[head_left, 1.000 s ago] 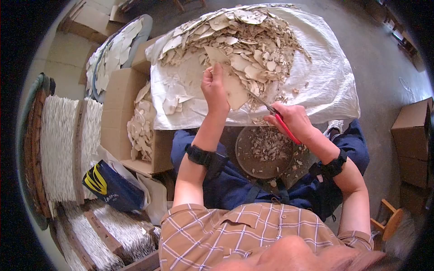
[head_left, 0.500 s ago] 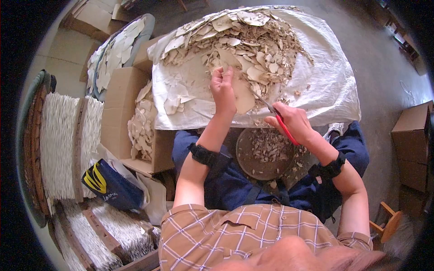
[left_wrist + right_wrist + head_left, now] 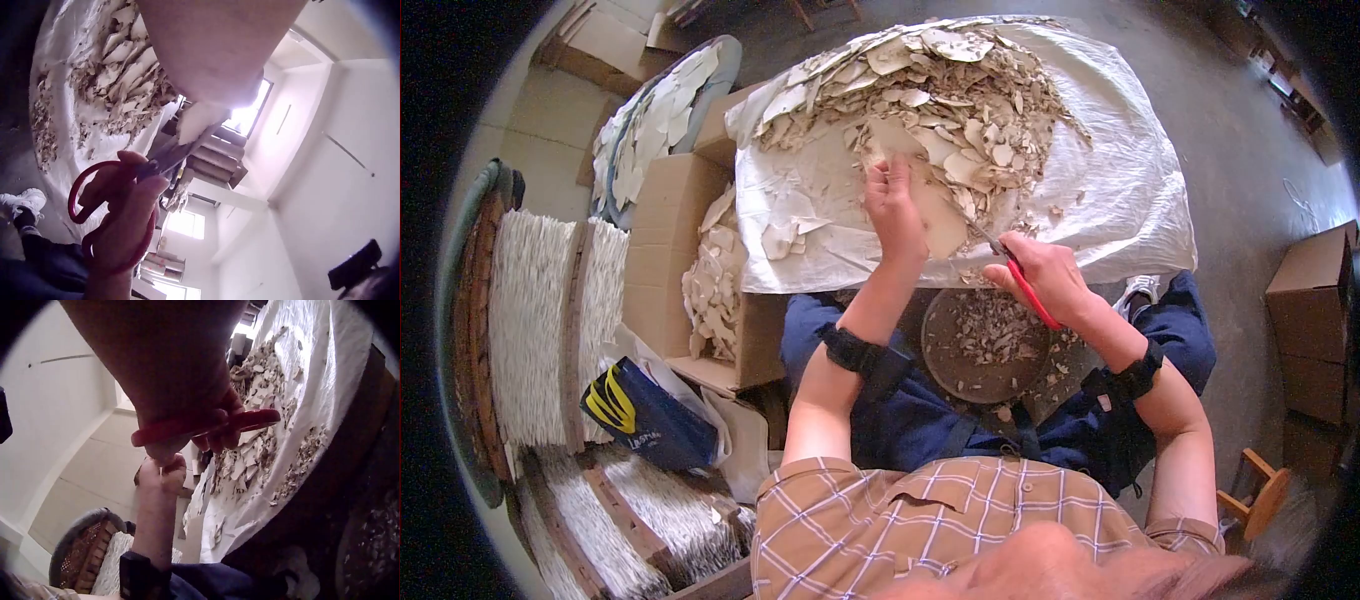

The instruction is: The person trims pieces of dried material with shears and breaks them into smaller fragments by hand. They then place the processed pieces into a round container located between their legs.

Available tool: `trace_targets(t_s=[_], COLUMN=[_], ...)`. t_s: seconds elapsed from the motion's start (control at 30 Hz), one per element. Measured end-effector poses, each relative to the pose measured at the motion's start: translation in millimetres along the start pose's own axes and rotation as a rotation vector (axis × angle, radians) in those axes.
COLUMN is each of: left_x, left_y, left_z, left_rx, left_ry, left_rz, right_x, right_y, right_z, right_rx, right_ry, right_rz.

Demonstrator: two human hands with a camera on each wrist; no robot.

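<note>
My left hand [image 3: 897, 215] pinches a thin, flat, cream-coloured piece [image 3: 945, 228] near its far part, above the white cloth. In my right hand [image 3: 1048, 272] are scissors [image 3: 1030, 292] with red handles, fingers and thumb in the loops. Their blades point up and left and meet the right edge of the piece. The left wrist view shows the blades [image 3: 167, 155] right at the piece [image 3: 197, 122]. Seen from the right wrist, the red handles [image 3: 181, 428] lie in front of my left hand [image 3: 161, 475]. A heap of similar flakes [image 3: 970, 125] lies just beyond both hands.
White cloth [image 3: 1135, 205] covers the work surface. Below its near edge, between the legs, stands a round tray [image 3: 937, 365] with scraps. An open cardboard box [image 3: 662, 225] of flakes is at the left, beside a blue bag [image 3: 655, 415] and white stacks [image 3: 530, 330].
My left hand has shifted right and slightly nearer, turning the flat piece. The scissors have stayed at its right edge, with only a small movement of my right hand.
</note>
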State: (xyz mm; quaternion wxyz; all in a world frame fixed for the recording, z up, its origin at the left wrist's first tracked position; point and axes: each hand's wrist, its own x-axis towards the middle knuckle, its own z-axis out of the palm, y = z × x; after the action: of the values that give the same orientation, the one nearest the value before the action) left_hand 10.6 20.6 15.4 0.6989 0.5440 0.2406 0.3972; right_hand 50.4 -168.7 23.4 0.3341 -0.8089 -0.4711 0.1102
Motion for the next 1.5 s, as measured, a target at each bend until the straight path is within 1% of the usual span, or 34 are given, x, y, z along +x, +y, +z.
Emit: trace_targets(t_s=[0.03,0.1,0.33,0.43,0.5,0.53,0.6,0.7,0.8,0.9,1.03,1.23,1.3,1.33,1.43,1.5], left_x=[-2,-5,-7,-6,-2,-1,-1,-1,-1,-3,1,-12,-13,-13,-13,-13], left_y=[-2,-5,-2,-2,-1,0,2,5,2,7,5,-3,-3,-2,0,-1], left_z=[2,4,3,3,0,-1,0,3,3,5,3,11,14,15,15,14], left_rx=[0.000,0.013,-0.030,-0.053,0.028,0.030,0.160,0.142,0.116,0.111,0.028,0.123,0.064,0.063,0.094,0.073], left_ry=[0.000,0.081,0.073,0.041,0.035,0.039,0.014,0.013,0.024,0.009,0.001,-0.029,-0.040,-0.041,-0.036,-0.031], left_rz=[-0.001,0.006,-0.050,-0.049,0.029,0.030,0.113,0.111,0.101,0.082,0.058,0.028,0.085,0.085,0.064,0.038], right_x=[0,-1,0,0,1,2,1,0,-1,-1,0,2,1,1,2,3], right_y=[0,0,3,3,-1,-1,1,3,2,2,3,0,1,2,2,1], right_z=[0,1,10,8,4,4,2,2,1,0,-1,1,4,6,8,7], right_rx=[0.000,-0.011,-0.067,-0.063,-0.086,-0.084,-0.058,0.013,0.049,-0.007,-0.008,0.015,-0.013,-0.014,-0.010,0.020], right_ry=[-0.001,0.021,0.027,0.011,0.051,0.049,0.047,0.027,0.016,0.019,0.022,0.035,0.060,0.060,0.044,-0.007], right_rz=[0.001,-0.022,0.031,0.036,0.018,0.015,-0.001,-0.044,-0.022,0.015,-0.020,0.022,0.048,0.049,0.081,0.114])
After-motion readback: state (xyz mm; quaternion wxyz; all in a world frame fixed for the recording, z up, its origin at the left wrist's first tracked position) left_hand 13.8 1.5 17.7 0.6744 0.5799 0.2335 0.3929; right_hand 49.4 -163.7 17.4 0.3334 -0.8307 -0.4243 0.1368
